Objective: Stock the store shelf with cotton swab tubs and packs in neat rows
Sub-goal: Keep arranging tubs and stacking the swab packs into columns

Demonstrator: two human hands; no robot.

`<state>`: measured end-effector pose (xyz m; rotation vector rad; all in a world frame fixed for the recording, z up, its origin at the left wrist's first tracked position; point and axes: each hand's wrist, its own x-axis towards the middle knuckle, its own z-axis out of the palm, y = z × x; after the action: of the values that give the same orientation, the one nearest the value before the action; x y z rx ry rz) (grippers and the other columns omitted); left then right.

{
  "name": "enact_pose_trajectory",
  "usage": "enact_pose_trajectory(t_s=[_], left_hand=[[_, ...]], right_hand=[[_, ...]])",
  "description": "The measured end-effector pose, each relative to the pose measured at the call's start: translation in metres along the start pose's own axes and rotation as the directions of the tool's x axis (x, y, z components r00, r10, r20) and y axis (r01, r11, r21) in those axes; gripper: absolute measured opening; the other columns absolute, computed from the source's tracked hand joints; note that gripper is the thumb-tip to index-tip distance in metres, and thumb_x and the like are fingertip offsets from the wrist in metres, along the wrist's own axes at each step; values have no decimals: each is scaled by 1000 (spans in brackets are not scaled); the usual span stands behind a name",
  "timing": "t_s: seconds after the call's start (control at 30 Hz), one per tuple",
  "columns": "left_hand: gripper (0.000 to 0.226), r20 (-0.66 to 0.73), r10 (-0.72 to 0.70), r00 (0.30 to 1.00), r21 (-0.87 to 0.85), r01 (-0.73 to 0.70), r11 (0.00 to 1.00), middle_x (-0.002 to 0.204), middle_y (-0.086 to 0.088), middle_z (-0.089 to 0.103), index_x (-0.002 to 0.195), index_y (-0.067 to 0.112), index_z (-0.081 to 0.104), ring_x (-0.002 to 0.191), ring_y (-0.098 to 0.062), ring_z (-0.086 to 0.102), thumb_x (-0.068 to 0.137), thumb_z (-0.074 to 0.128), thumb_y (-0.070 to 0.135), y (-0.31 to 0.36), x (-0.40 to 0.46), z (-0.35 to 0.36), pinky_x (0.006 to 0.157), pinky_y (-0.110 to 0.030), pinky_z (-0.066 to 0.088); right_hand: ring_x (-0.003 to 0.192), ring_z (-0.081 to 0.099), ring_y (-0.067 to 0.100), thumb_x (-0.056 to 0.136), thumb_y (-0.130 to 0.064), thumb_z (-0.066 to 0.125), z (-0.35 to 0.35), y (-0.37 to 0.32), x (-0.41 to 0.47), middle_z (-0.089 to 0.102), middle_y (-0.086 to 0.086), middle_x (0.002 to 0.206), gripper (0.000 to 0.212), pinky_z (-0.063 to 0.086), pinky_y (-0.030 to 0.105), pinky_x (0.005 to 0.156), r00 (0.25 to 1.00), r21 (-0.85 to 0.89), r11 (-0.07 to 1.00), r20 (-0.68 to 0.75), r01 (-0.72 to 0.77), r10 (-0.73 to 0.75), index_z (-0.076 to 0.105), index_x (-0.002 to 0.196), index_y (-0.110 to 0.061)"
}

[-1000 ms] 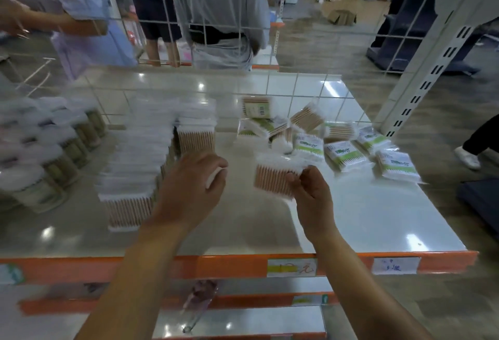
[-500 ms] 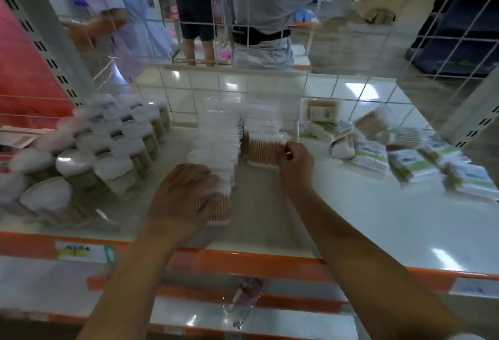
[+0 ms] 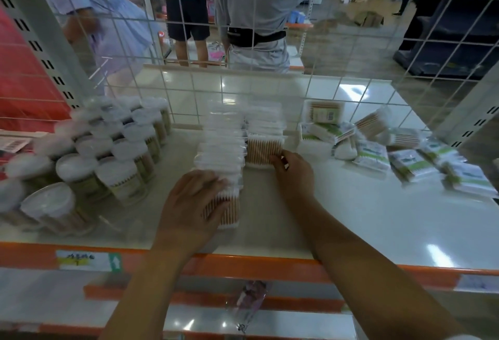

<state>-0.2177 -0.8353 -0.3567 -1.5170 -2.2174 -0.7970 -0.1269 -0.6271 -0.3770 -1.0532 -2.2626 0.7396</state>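
wire grid (image 3: 305, 42); people (image 3: 259, 15) standing behind; red panel (image 3: 24, 80)

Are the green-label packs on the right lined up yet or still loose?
Still loose. The green-label packs lie flat in a jumble at mixed angles, some overlapping, right of the two upright rows.

Two rows of clear upright swab packs (image 3: 224, 150) run back across the shelf (image 3: 351, 218); round white-lidded tubs (image 3: 108, 156) cluster left of them, green-labelled packs (image 3: 405, 156) lie scattered right.

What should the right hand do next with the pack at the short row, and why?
Probably the right hand should push its pack back flush into the short row, then fetch another from the loose packs; that row ends behind the left row.
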Motion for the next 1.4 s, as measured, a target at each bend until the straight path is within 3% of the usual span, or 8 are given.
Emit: enact_pose_trajectory(t_s=[0.17, 0.3, 0.43, 0.67, 0.77, 1.0, 1.17, 1.4], left_hand=[[36, 85, -10, 996, 15, 9, 1000, 97, -6, 63, 96, 11, 68, 96, -20, 47, 80, 49, 38, 7, 5, -9, 85, -28, 35], [39, 154, -13, 988, 77, 1, 997, 84, -5, 62, 86, 10, 67, 81, -29, 57, 82, 44, 41, 17, 23, -23, 73, -34, 44], [40, 166, 9, 986, 127, -30, 991, 86, -9, 65, 90, 6, 68, 81, -31, 61, 82, 42, 35, 41, 40, -24, 72, -38, 49], [39, 246, 88, 965, 61, -106, 993, 91, -4, 68, 91, 12, 70, 84, -26, 64, 81, 41, 36, 102, 46, 21, 77, -39, 50], [36, 272, 124, 954, 59, -145, 988, 81, -3, 67, 82, 14, 71, 74, -24, 65, 79, 42, 35, 127, 47, 48, 77, -28, 41], [35, 364, 163, 917, -48, -156, 987, 73, -3, 64, 76, 13, 69, 68, -25, 61, 75, 40, 32, 176, 66, 98, 64, -35, 50], [32, 410, 76, 909, -17, -76, 997, 86, -8, 63, 84, 8, 66, 82, -27, 56, 81, 40, 26, 192, 86, 114, 71, -34, 38], [30, 439, 1, 898, 42, -21, 999, 110, -5, 60, 111, 13, 62, 105, -24, 51, 90, 46, 27, 179, 106, 117, 89, -34, 39]], right_hand=[[96, 58, 25, 97, -39, 42, -2, -4, -2, 62, 7, 109, 36, 33, 25, 70, 1000, -136, 991, 11, -11, 12, 59, 113, -12], [97, 57, 24, 95, -42, 44, -6, -7, -4, 61, 6, 108, 37, 35, 26, 74, 999, -79, 996, 27, -32, 34, 58, 116, -14], [100, 56, 20, 93, -42, 48, -20, 0, -13, 61, 5, 111, 43, 36, 25, 78, 997, -16, 997, 39, -72, 73, 54, 126, -14], [81, 61, 20, 91, -27, 55, -65, 33, -30, 69, 7, 89, 23, 41, 25, 69, 1000, 67, 998, -20, -2, 3, 69, 96, -9], [74, 61, 21, 90, -23, 56, -86, 57, -37, 68, 7, 80, 20, 41, 26, 64, 999, 62, 998, -49, -17, 20, 69, 85, -8], [76, 60, 23, 92, -23, 54, -128, 110, -39, 68, 7, 83, 21, 38, 28, 61, 985, 44, 987, -62, -155, 158, 69, 89, -8], [75, 57, 16, 88, -10, 56, -133, 106, -18, 67, 5, 82, 14, 43, 26, 68, 994, 176, 983, -77, -59, 74, 69, 90, -5], [62, 41, 15, 89, -7, 46, -118, 89, 35, 49, 4, 61, 23, 30, 30, 56, 981, 230, 971, -158, -71, 109, 51, 66, -4]])
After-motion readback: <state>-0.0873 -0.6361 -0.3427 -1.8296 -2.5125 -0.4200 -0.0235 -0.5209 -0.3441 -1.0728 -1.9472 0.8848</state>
